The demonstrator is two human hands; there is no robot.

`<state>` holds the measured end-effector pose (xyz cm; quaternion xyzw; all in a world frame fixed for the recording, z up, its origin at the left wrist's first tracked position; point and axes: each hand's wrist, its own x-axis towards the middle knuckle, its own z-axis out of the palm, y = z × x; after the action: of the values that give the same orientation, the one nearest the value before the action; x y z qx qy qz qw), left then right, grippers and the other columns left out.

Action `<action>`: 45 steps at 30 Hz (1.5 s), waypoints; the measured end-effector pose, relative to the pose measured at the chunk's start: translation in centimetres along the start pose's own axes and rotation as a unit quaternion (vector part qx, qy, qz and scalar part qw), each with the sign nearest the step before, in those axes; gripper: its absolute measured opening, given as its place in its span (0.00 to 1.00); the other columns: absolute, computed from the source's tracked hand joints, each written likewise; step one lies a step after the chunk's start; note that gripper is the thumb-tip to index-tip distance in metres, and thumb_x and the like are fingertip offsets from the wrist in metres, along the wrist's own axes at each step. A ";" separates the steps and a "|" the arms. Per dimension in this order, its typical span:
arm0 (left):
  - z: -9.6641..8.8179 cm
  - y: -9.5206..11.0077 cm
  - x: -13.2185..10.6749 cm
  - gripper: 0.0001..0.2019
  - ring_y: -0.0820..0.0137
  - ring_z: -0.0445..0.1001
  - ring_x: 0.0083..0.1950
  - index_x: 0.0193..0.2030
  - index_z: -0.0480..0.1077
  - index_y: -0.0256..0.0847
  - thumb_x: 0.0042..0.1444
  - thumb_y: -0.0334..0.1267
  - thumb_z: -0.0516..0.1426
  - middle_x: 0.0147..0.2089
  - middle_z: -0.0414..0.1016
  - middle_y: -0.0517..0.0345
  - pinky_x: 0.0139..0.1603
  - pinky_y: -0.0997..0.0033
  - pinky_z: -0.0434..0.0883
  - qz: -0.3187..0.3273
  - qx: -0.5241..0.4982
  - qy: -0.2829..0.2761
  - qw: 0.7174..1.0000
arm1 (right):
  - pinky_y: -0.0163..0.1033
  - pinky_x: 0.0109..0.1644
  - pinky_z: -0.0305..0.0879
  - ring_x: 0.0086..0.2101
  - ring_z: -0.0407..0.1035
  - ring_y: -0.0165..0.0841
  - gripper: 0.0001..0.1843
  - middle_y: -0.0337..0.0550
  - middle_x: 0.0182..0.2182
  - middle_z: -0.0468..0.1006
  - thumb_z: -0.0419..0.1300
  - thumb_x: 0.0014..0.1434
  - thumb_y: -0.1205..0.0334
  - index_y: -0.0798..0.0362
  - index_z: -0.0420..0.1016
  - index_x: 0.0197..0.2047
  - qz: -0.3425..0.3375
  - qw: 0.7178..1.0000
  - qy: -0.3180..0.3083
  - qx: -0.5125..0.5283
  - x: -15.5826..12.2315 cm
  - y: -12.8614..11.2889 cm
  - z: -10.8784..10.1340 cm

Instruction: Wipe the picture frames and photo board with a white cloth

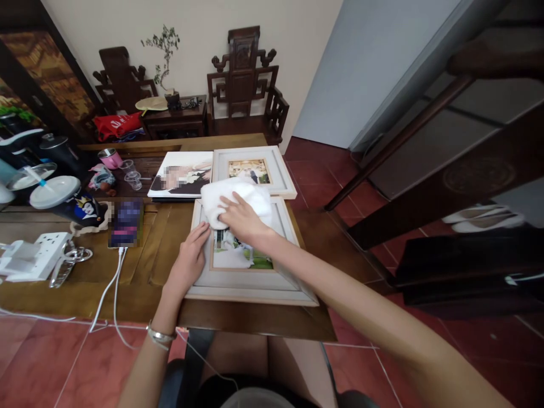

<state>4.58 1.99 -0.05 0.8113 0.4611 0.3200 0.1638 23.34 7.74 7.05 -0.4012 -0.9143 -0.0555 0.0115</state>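
A picture frame (250, 294) with a pale wood rim and a photo inside lies flat at the table's right end. My left hand (192, 258) holds its left side, fingers stretched along the rim; the thumb is not clearly seen. My right hand (242, 220) presses a folded white towel (215, 195) onto the upper part of this frame, fingers spread over the cloth. The towel and right forearm cover part of the photo. Just beyond lies a second pale picture frame (289, 178), beside a white photo album or board (191, 160).
On the wooden table (165, 277) to the left are a phone (126, 224) on a white cable, a power strip (46, 255), a clear hair claw (68, 263), a lidded tumbler (59, 192) and a pink cup (110, 158). Dark carved chairs (244, 73) stand behind; another is at right.
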 end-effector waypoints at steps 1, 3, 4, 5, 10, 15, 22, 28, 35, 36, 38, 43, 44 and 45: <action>0.0 0.0 -0.1 0.27 0.61 0.59 0.70 0.61 0.66 0.38 0.56 0.21 0.46 0.66 0.65 0.45 0.70 0.50 0.58 0.001 0.001 -0.002 1.000 | 0.54 0.68 0.46 0.63 0.57 0.43 0.17 0.56 0.52 0.77 0.54 0.57 0.80 0.58 0.79 0.43 0.015 1.000 -0.006 0.000 -0.8 0.6 -0.1; 0.1 0.0 -0.2 0.27 0.61 0.58 0.70 0.62 0.66 0.37 0.57 0.22 0.45 0.66 0.65 0.44 0.69 0.49 0.58 -0.005 0.003 -0.003 1.000 | 0.52 0.67 0.47 0.62 0.58 0.42 0.18 0.57 0.48 0.79 0.54 0.54 0.82 0.58 0.80 0.40 0.040 0.999 -0.025 -0.006 -2.8 2.3 -0.3; 0.2 0.1 -0.3 0.27 0.61 0.58 0.70 0.62 0.66 0.37 0.58 0.21 0.44 0.66 0.64 0.44 0.69 0.48 0.58 -0.012 0.004 -0.001 1.000 | 0.51 0.67 0.48 0.62 0.60 0.42 0.18 0.57 0.47 0.80 0.53 0.53 0.82 0.58 0.80 0.39 0.054 0.998 -0.035 -0.013 -3.9 3.1 -0.4; 0.2 0.2 -0.3 0.27 0.62 0.58 0.70 0.62 0.65 0.37 0.58 0.21 0.44 0.66 0.64 0.43 0.69 0.48 0.58 -0.020 0.003 0.000 1.000 | 0.51 0.66 0.49 0.61 0.61 0.42 0.19 0.57 0.45 0.80 0.53 0.52 0.83 0.58 0.80 0.38 0.069 0.996 -0.045 -0.022 -5.0 4.0 -0.5; 0.2 0.5 -0.4 0.28 0.62 0.57 0.71 0.63 0.64 0.37 0.57 0.21 0.44 0.67 0.63 0.44 0.69 0.47 0.57 -0.040 0.000 0.002 0.999 | 0.52 0.63 0.56 0.59 0.64 0.45 0.21 0.59 0.47 0.79 0.51 0.47 0.86 0.60 0.80 0.36 0.078 0.995 -0.048 -0.046 -9.8 4.9 -1.1; 0.1 0.7 -0.3 0.28 0.63 0.57 0.71 0.63 0.64 0.40 0.58 0.21 0.44 0.67 0.64 0.46 0.70 0.48 0.56 -0.041 -0.002 0.007 0.999 | 0.51 0.62 0.60 0.54 0.68 0.50 0.17 0.60 0.46 0.80 0.56 0.41 0.83 0.58 0.80 0.30 0.028 0.999 -0.033 0.010 -14.9 0.1 -1.7; -0.1 0.5 -0.3 0.28 0.63 0.56 0.71 0.64 0.64 0.40 0.58 0.21 0.43 0.68 0.62 0.46 0.70 0.47 0.56 -0.029 -0.004 -0.010 1.000 | 0.51 0.62 0.63 0.56 0.67 0.46 0.19 0.55 0.52 0.77 0.55 0.44 0.82 0.54 0.80 0.33 0.047 0.994 -0.003 0.102 -19.4 -3.1 -2.1; -0.1 0.2 -0.1 0.27 0.62 0.58 0.70 0.63 0.65 0.37 0.59 0.22 0.44 0.67 0.63 0.44 0.69 0.48 0.58 -0.024 0.007 -0.013 1.000 | 0.58 0.66 0.54 0.65 0.49 0.52 0.28 0.58 0.65 0.60 0.48 0.44 0.88 0.61 0.79 0.43 0.119 0.991 0.049 0.020 -12.2 2.2 -2.5; -0.2 0.4 0.0 0.26 0.62 0.60 0.69 0.61 0.67 0.36 0.58 0.23 0.44 0.65 0.66 0.43 0.70 0.50 0.58 -0.018 0.005 0.000 1.000 | 0.59 0.63 0.56 0.62 0.56 0.56 0.24 0.62 0.64 0.62 0.54 0.50 0.83 0.62 0.78 0.48 0.067 0.997 -0.026 -0.036 -7.3 2.0 0.6; -0.2 0.5 0.0 0.26 0.62 0.60 0.70 0.61 0.67 0.37 0.58 0.22 0.44 0.65 0.66 0.44 0.70 0.50 0.58 -0.019 0.003 0.002 1.000 | 0.59 0.62 0.57 0.62 0.57 0.56 0.23 0.62 0.63 0.63 0.55 0.51 0.82 0.61 0.79 0.47 0.061 0.997 -0.031 -0.036 -7.9 1.1 0.5; -0.1 0.6 0.0 0.26 0.63 0.59 0.70 0.62 0.66 0.38 0.58 0.22 0.44 0.66 0.66 0.45 0.70 0.49 0.58 -0.027 0.000 0.003 1.000 | 0.57 0.60 0.60 0.60 0.61 0.55 0.20 0.62 0.61 0.66 0.56 0.51 0.80 0.59 0.80 0.45 0.049 0.998 -0.042 -0.024 -9.8 -0.7 -0.2; 0.0 0.7 -0.2 0.26 0.63 0.58 0.70 0.62 0.66 0.39 0.59 0.23 0.44 0.67 0.64 0.45 0.70 0.47 0.56 -0.046 -0.004 0.000 0.999 | 0.51 0.48 0.72 0.50 0.72 0.53 0.17 0.64 0.55 0.73 0.57 0.48 0.77 0.57 0.81 0.39 -0.020 0.996 -0.069 0.049 -14.4 -5.4 -3.0; 0.0 0.7 -0.2 0.26 0.63 0.57 0.70 0.62 0.65 0.39 0.60 0.23 0.43 0.67 0.63 0.45 0.70 0.47 0.56 -0.047 -0.006 -0.002 0.999 | 0.50 0.46 0.73 0.49 0.73 0.52 0.17 0.64 0.54 0.73 0.57 0.47 0.77 0.57 0.80 0.39 -0.029 0.995 -0.065 0.066 -14.9 -6.0 -3.3; 0.0 0.7 -0.3 0.26 0.63 0.57 0.71 0.63 0.65 0.39 0.60 0.23 0.43 0.67 0.63 0.45 0.70 0.47 0.55 -0.048 -0.009 -0.004 0.999 | 0.50 0.45 0.73 0.49 0.73 0.52 0.17 0.64 0.54 0.73 0.56 0.47 0.77 0.57 0.80 0.38 -0.031 0.994 -0.059 0.081 -15.1 -6.5 -3.4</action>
<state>4.97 1.39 0.25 0.7883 0.4958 0.3123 0.1878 28.74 -8.09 8.84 -0.3733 -0.9267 0.0422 -0.0123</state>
